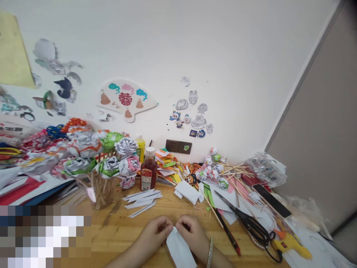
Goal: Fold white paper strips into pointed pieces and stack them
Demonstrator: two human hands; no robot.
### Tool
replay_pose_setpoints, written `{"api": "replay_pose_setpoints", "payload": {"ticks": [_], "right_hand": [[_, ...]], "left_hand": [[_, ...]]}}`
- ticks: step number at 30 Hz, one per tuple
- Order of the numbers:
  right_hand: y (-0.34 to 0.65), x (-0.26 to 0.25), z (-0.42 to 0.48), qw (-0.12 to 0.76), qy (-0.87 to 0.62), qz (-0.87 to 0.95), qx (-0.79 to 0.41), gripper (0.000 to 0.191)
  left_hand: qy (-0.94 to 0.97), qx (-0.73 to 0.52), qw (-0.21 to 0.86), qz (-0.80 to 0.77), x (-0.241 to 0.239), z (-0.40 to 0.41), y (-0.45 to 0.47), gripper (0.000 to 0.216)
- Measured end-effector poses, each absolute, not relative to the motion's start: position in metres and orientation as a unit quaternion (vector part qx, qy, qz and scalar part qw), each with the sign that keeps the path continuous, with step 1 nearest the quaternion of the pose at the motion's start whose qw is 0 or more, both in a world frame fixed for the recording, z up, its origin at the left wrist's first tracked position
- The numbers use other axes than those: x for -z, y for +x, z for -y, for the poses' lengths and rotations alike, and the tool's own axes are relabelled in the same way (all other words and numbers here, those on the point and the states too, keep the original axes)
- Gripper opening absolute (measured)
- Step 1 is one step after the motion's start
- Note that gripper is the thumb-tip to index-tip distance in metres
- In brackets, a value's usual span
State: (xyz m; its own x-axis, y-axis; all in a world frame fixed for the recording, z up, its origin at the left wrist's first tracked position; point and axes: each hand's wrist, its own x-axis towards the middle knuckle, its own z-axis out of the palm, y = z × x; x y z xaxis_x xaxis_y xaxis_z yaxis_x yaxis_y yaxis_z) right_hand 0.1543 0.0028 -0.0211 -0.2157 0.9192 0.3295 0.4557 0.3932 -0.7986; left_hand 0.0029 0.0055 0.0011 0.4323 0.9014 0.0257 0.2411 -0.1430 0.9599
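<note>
A strip of white paper hangs down from my fingertips toward the front edge of the view. My left hand pinches its upper left corner, closed between thumb and forefinger. On the other side, my right hand grips the upper right corner in the same way, with a bracelet on that wrist. The fingertips of both hands almost meet at the paper's top. Just beyond them lie cut white paper strips and a small stack of white paper pieces on the wooden table.
Folded paper flowers stand in a clear container at left, beside a red-brown bottle. To the right lie black scissors, a dark pen, a phone and a yellow glue gun. Smaller flowers on sticks lie near the wall.
</note>
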Motion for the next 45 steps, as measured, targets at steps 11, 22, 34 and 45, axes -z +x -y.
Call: {"api": "replay_pose_setpoints", "payload": {"ticks": [11, 22, 34, 45], "right_hand": [[0.1552, 0.0181, -0.0005, 0.396, -0.474, 0.752, -0.23, 0.015], [0.1542, 0.0147, 0.0028, 0.389, -0.461, 0.767, -0.22, 0.014], [0.1552, 0.0189, 0.0021, 0.38, -0.458, 0.775, -0.214, 0.014], [0.1549, 0.0158, 0.0044, 0.388, -0.469, 0.762, -0.221, 0.015]], "left_hand": [[0.685, -0.331, 0.49, -0.425, -0.0035, -0.0039, 0.003, 0.023], [0.718, -0.319, 0.427, -0.448, -0.0088, -0.0007, 0.0037, 0.021], [0.732, -0.315, 0.412, -0.442, -0.0054, -0.0004, 0.0036, 0.019], [0.718, -0.328, 0.422, -0.446, -0.0051, -0.0045, -0.0001, 0.025]]}}
